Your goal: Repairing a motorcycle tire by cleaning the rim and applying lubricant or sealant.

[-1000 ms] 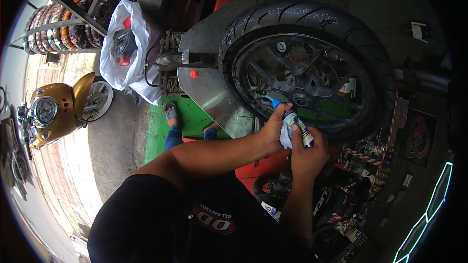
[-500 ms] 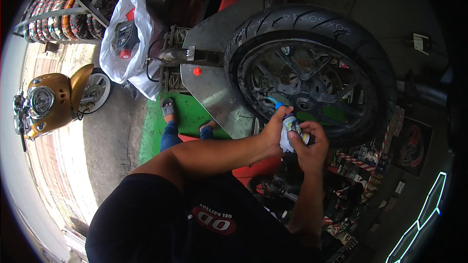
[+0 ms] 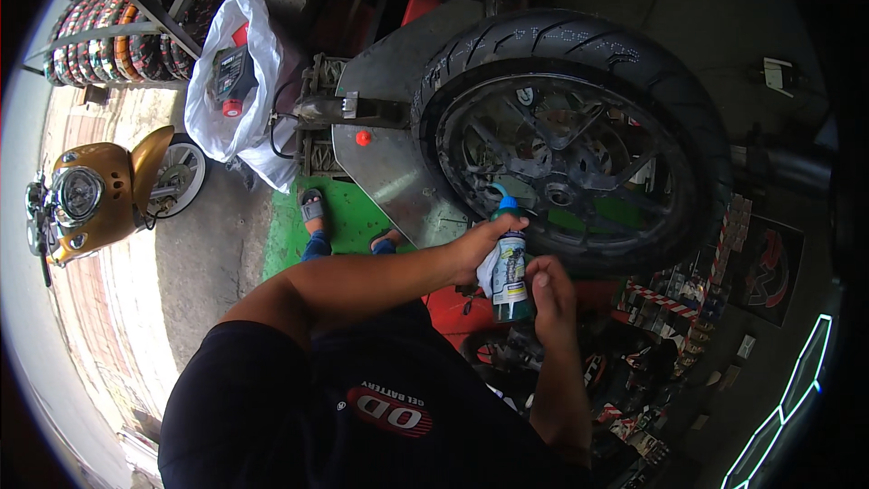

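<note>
Both hands (image 3: 516,276) grip a green squeeze bottle (image 3: 511,267) beside the tyre (image 3: 579,45).

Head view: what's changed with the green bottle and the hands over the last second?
The right hand slid from the side of the green bottle to its base, and the bottle went from tilted to nearly upright, its blue nozzle toward the wheel's rim. The left hand kept its grip with the white cloth. The tyre stayed put.
</note>
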{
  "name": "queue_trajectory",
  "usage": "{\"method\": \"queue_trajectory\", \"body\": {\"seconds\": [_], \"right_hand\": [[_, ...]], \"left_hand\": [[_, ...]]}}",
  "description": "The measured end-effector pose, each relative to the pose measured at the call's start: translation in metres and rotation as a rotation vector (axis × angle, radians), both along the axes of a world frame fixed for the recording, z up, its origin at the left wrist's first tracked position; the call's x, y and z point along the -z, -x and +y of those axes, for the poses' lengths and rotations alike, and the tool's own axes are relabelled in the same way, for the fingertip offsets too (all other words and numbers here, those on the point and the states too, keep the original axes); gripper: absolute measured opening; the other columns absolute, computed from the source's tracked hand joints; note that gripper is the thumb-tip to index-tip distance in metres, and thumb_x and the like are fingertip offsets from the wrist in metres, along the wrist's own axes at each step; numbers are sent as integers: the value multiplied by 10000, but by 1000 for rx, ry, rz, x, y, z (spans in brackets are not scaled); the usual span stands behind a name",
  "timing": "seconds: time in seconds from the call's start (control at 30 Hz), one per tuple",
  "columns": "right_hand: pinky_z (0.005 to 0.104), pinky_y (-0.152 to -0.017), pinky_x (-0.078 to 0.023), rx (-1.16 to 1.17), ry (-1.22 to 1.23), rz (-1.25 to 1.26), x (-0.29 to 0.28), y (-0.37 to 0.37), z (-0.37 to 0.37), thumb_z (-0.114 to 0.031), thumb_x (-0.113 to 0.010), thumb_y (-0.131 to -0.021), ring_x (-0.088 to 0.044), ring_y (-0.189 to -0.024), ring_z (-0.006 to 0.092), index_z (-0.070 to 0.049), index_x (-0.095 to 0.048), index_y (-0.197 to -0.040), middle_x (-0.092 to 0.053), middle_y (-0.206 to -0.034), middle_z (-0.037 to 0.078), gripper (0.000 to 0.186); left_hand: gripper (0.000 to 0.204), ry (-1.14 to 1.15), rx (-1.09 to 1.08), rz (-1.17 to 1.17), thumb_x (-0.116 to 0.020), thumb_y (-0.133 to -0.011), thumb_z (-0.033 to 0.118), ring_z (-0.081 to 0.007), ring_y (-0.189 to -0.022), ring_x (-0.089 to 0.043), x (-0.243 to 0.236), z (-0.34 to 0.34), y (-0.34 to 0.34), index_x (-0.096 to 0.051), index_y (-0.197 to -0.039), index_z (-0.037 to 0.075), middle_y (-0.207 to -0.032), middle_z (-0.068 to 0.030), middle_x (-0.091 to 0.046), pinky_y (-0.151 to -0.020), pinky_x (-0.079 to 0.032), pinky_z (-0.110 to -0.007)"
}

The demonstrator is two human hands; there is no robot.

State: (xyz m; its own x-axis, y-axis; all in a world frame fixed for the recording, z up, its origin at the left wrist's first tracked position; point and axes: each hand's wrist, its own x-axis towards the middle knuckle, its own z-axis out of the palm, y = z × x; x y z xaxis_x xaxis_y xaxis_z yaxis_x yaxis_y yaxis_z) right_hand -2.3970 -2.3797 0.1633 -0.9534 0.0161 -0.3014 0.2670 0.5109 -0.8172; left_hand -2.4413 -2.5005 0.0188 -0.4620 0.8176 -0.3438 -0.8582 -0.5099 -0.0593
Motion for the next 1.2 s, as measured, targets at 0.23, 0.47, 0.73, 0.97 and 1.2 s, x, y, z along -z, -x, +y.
{"method": "queue_trajectory", "body": {"seconds": [0.23, 0.47, 0.73, 0.97, 1.2], "right_hand": [[299, -732, -507, 283, 179, -351, 101, 61, 16, -457, -539, -1040, -660, -778, 160, 1, -673, -1134, -718, -952, 100, 487], [331, -803, -525, 702, 719, -459, 146, 77, -28, -337, -626, -1011, -667, -882, 215, -54, -643, -1127, -694, -1013, 59, 307], [361, -790, -542, 964, 949, -341, 174, 95, -44, -181, -578, -992, -614, -782, 220, -89, -534, -858, -542, -749, 10, 168], [346, -718, -527, 973, 1001, -277, 169, 88, -50, -112, -559, -936, -526, -684, 178, -117, -465, -788, -459, -691, -17, 176], [342, -739, -522, 910, 1009, -284, 150, 83, -57, -151, -551, -941, -555, -725, 173, -116, -470, -783, -457, -723, -8, 181]], "left_hand": [[848, 1119, 321, 1120, -817, -721, 509, -359, -1051, -701, 27, -50, 9, -536, -1328, -12, -1089, -214, -718, -909, -539, -433], [764, 1446, 512, 1429, -820, -707, 479, -415, -987, -712, -1, -84, 23, -500, -1227, 20, -1039, -248, -724, -881, -564, -484], [781, 1486, 608, 1567, -842, -719, 443, -392, -989, -714, 0, -90, 40, -449, -1284, 74, -1010, -230, -725, -870, -553, -478], [817, 1427, 554, 1630, -845, -687, 379, -399, -1021, -708, -3, -93, 43, -426, -1347, 141, -1069, -214, -724, -905, -543, -471], [820, 1453, 557, 1628, -846, -684, 381, -406, -1020, -707, -7, -92, 43, -424, -1336, 115, -1072, -218, -723, -899, -546, -474]]}}
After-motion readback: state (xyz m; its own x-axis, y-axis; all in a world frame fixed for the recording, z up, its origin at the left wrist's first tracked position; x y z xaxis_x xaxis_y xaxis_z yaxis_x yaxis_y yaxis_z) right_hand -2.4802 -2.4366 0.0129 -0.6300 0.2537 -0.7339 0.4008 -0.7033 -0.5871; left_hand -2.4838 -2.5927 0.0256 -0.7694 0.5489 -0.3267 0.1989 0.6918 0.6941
